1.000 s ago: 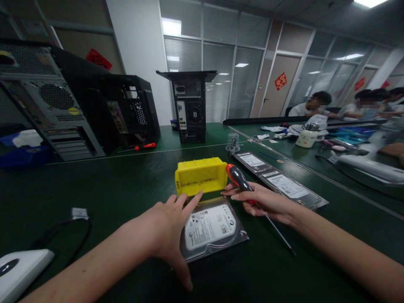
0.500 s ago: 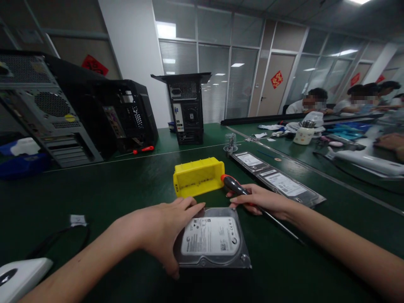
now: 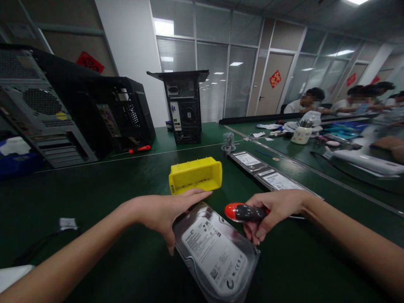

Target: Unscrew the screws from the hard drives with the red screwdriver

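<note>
A silver hard drive (image 3: 217, 252) with a white label lies on the green table (image 3: 110, 189), turned diagonally. My left hand (image 3: 168, 210) grips its far left edge, fingers along the top edge and thumb down the left side. My right hand (image 3: 271, 212) is closed round a screwdriver (image 3: 244, 212) with a red and black handle. The handle points left, just right of the drive's upper corner; the shaft runs out behind the hand. A yellow plastic bin (image 3: 195, 174) stands just beyond both hands.
Two more hard drives (image 3: 265, 170) lie in a row to the right. Open computer cases (image 3: 72, 113) and a black tower (image 3: 184, 105) stand at the back. Another red screwdriver (image 3: 139, 149) lies by the cases. People sit at the far right table (image 3: 341, 139).
My left hand has turned the hard drive and drawn it nearer, so it now lies diagonally. My right hand has lifted the screwdriver off the table and swung its handle to the left.
</note>
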Demonstrator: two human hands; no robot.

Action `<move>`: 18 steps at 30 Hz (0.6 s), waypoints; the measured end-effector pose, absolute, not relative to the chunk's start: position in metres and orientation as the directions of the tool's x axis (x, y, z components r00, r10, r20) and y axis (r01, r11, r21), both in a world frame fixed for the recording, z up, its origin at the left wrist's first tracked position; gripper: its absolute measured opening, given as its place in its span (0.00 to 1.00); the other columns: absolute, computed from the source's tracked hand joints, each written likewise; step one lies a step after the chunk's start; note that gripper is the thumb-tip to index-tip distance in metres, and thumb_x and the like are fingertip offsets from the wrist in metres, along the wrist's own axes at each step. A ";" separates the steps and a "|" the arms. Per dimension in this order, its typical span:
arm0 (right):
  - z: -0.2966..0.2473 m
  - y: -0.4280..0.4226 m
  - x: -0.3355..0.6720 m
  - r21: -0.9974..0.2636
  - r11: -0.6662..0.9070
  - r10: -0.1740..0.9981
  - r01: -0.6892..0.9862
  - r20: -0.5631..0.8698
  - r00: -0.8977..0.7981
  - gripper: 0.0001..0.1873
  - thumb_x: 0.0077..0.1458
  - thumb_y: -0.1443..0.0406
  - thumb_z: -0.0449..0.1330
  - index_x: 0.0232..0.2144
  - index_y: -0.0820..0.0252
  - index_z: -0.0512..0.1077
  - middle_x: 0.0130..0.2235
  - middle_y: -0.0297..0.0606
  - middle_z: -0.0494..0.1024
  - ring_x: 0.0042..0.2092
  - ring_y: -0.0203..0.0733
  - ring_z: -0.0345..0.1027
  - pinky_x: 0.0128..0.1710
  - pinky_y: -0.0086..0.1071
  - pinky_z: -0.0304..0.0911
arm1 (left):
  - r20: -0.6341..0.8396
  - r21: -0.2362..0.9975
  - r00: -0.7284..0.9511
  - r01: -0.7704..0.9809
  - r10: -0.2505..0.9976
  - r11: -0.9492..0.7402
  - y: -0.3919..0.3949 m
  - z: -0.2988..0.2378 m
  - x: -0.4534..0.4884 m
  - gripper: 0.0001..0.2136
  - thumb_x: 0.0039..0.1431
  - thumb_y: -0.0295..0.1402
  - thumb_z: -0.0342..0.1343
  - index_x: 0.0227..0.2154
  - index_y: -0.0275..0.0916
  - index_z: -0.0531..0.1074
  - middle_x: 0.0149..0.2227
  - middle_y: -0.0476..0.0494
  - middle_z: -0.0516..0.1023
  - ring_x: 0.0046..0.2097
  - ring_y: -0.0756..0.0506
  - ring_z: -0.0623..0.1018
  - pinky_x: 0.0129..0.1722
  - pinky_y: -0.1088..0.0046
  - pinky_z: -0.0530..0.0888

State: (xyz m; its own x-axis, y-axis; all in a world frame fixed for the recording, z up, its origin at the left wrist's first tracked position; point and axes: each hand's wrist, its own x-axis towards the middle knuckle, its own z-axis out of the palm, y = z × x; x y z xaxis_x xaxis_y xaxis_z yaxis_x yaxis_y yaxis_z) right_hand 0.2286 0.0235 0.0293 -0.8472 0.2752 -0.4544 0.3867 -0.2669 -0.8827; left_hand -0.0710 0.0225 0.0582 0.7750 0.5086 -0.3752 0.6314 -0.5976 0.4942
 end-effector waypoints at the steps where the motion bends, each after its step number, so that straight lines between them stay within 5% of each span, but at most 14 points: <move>1: 0.028 0.023 0.227 -0.876 -0.278 0.226 0.394 -0.458 -0.860 0.12 0.45 0.72 0.66 0.35 0.70 0.71 0.37 0.37 0.76 0.39 0.31 0.73 0.42 0.24 0.68 | -0.366 0.534 0.769 0.635 0.524 -0.558 0.024 0.057 -0.073 0.58 0.35 0.29 0.70 0.64 0.46 0.34 0.67 0.40 0.40 0.65 0.34 0.49 0.60 0.55 0.56; 4: 0.019 0.017 0.217 -0.838 -0.323 0.043 0.440 -0.477 -0.878 0.19 0.39 0.67 0.70 0.35 0.70 0.71 0.36 0.37 0.76 0.40 0.32 0.73 0.43 0.25 0.68 | -0.342 0.603 0.731 0.652 0.590 -0.459 0.030 0.052 -0.077 0.53 0.39 0.32 0.69 0.64 0.48 0.41 0.64 0.40 0.50 0.58 0.37 0.63 0.49 0.64 0.69; 9: 0.010 0.002 0.201 -0.780 -0.327 -0.169 0.534 -0.507 -0.845 0.30 0.26 0.66 0.75 0.35 0.68 0.70 0.32 0.33 0.74 0.35 0.30 0.72 0.39 0.21 0.69 | -0.390 0.581 0.714 0.681 0.581 -0.446 0.039 0.045 -0.074 0.39 0.40 0.35 0.69 0.57 0.48 0.58 0.45 0.48 0.69 0.44 0.44 0.71 0.37 0.72 0.70; 11: 0.017 -0.002 0.201 -0.780 -0.307 -0.175 0.545 -0.517 -0.838 0.30 0.22 0.67 0.75 0.33 0.67 0.70 0.31 0.30 0.73 0.32 0.27 0.70 0.36 0.17 0.68 | -0.401 0.603 0.739 0.658 0.542 -0.451 0.038 0.044 -0.071 0.36 0.39 0.35 0.69 0.53 0.46 0.62 0.42 0.49 0.70 0.42 0.45 0.71 0.36 0.73 0.68; 13: 0.029 -0.003 0.204 -0.786 -0.315 -0.139 0.532 -0.516 -0.845 0.28 0.29 0.61 0.73 0.34 0.67 0.69 0.32 0.32 0.72 0.33 0.27 0.69 0.38 0.17 0.66 | -0.383 0.597 0.748 0.648 0.542 -0.473 0.035 0.046 -0.068 0.31 0.37 0.35 0.69 0.48 0.43 0.66 0.42 0.49 0.70 0.42 0.44 0.70 0.36 0.72 0.67; 18: 0.044 0.005 0.213 -0.881 -0.325 0.114 0.345 -0.398 -0.910 0.18 0.43 0.65 0.68 0.36 0.69 0.70 0.37 0.38 0.75 0.40 0.33 0.72 0.43 0.25 0.66 | -0.404 0.512 0.678 0.724 0.614 -0.462 0.023 0.051 -0.066 0.28 0.33 0.39 0.71 0.40 0.41 0.69 0.38 0.51 0.71 0.38 0.46 0.70 0.32 0.73 0.65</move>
State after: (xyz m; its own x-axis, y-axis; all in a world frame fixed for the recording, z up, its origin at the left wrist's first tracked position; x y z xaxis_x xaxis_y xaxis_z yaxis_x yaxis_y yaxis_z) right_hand 0.2125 0.0052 0.0437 -0.9102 0.1135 -0.3984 0.3450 -0.3246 -0.8807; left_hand -0.0656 0.0234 0.0509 0.6777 0.6144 -0.4040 0.7240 -0.4618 0.5124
